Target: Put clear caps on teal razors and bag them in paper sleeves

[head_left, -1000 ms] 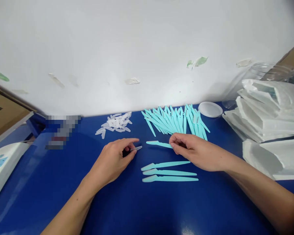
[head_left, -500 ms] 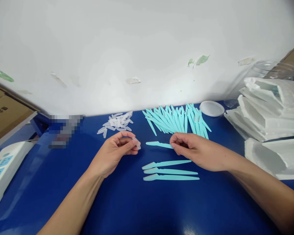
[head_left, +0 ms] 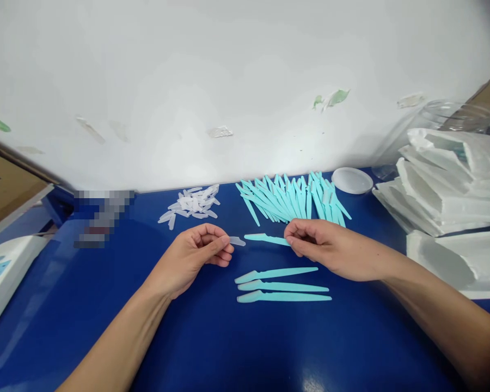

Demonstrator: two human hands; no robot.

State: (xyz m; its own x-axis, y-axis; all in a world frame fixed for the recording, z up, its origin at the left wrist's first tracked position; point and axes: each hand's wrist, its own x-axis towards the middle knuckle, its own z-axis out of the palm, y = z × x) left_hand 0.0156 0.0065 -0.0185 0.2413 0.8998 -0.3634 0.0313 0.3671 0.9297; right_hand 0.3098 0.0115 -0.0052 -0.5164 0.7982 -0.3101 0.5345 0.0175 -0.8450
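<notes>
Between thumb and fingers, my left hand (head_left: 206,246) pinches a translucent blade cover (head_left: 238,241), which points right. My right hand (head_left: 316,242) grips a turquoise eyebrow razor (head_left: 263,238) by its handle, its blade end toward the cover. The cover and the razor lie nearly in line, with a very small gap between them. Below, three turquoise razors (head_left: 283,285) rest side by side on the blue table (head_left: 212,343), blade ends to the left. A heap of loose covers (head_left: 194,202) is beyond my left hand, and a pile of turquoise razors (head_left: 286,198) is beyond my right.
A round translucent lid (head_left: 352,181) lies by the razor pile. White padded bags (head_left: 453,190) are stacked on the right, before a clear plastic container (head_left: 453,114). On the left are a white device with blue buttons (head_left: 8,272) and a cardboard box (head_left: 12,190). A white wall (head_left: 212,81) stands behind.
The cover in my left hand has turned from slanting down to pointing right, and now reaches close to the razor's tip. My right hand has barely moved.
</notes>
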